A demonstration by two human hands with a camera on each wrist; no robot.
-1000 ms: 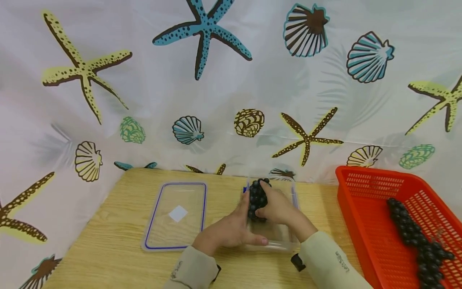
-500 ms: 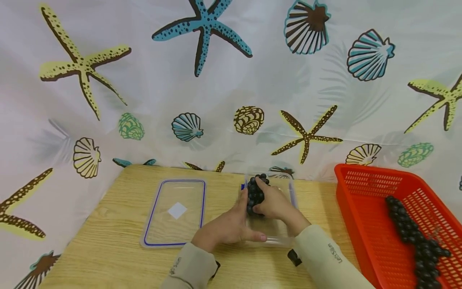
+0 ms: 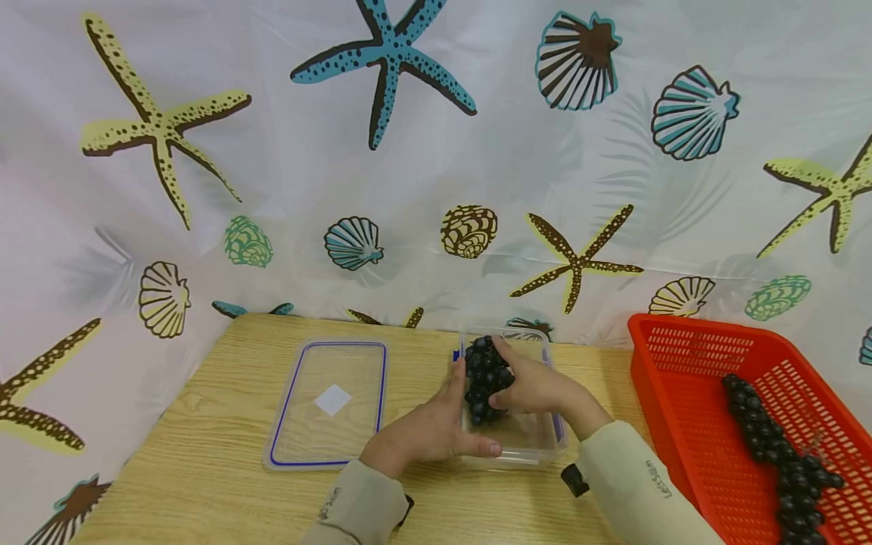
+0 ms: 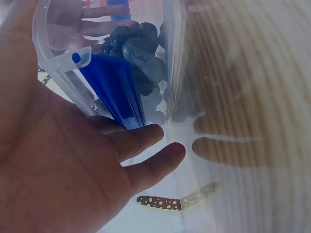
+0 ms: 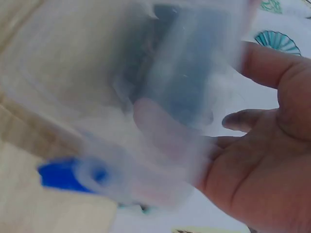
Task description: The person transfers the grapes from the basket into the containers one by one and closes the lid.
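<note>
A clear plastic food container (image 3: 527, 433) stands on the table, with a bunch of dark grapes (image 3: 485, 378) along its left side. My left hand (image 3: 425, 428) lies against the near left corner, straight fingers along the left wall and thumb along the front. In the left wrist view those fingers pass by a blue clip (image 4: 112, 87), and grapes show through the wall. My right hand (image 3: 534, 386) reaches over the right wall, thumb and index finger around the bunch. Through the blurred plastic, the right wrist view shows that hand (image 5: 262, 131) beside the dark bunch.
A clear lid (image 3: 327, 435) with a blue seal and a white square label lies left of the container. At the right stands a red plastic basket (image 3: 695, 454) holding more dark grapes (image 3: 783, 462). A curtain (image 3: 422, 174) printed with shells and starfish hangs behind the table.
My right hand has shifted slightly right, and its forearm has swung outward. The grape bunch shows more openly and lies spread along the left wall. My left hand has stayed in place.
</note>
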